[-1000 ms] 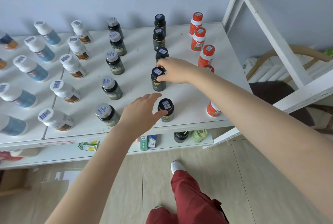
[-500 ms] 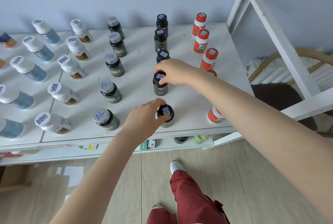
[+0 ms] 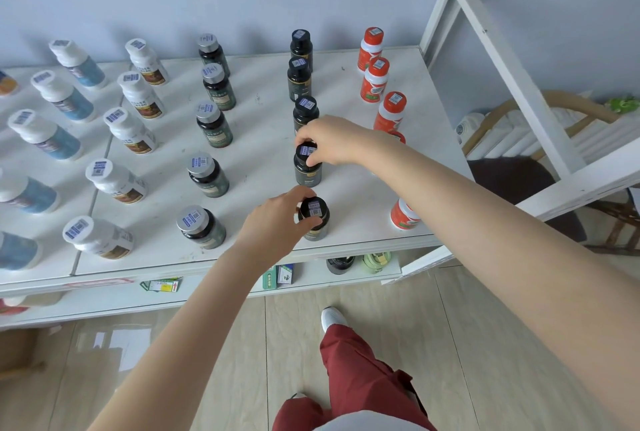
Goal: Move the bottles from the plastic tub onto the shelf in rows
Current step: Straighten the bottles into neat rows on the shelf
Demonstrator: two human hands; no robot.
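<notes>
Bottles stand in rows on the white shelf (image 3: 263,139). My left hand (image 3: 277,222) grips the cap of the front black bottle (image 3: 317,222) near the shelf's front edge. My right hand (image 3: 332,143) pinches the cap of the black bottle behind it (image 3: 306,172). Further back in that row stand three more black bottles (image 3: 304,112). To the right runs a row of orange bottles (image 3: 375,79), partly hidden by my right arm. The plastic tub is out of view.
Rows of grey-capped dark bottles (image 3: 207,176), white bottles (image 3: 130,131) and blue bottles (image 3: 45,134) fill the shelf's left side. A lower shelf (image 3: 221,287) holds small boxes and jars. A white ladder frame (image 3: 512,60) rises on the right. My red-trousered leg (image 3: 360,378) is below.
My left hand has closed from an open reach onto the front black bottle's cap. My right hand stays on the bottle behind it.
</notes>
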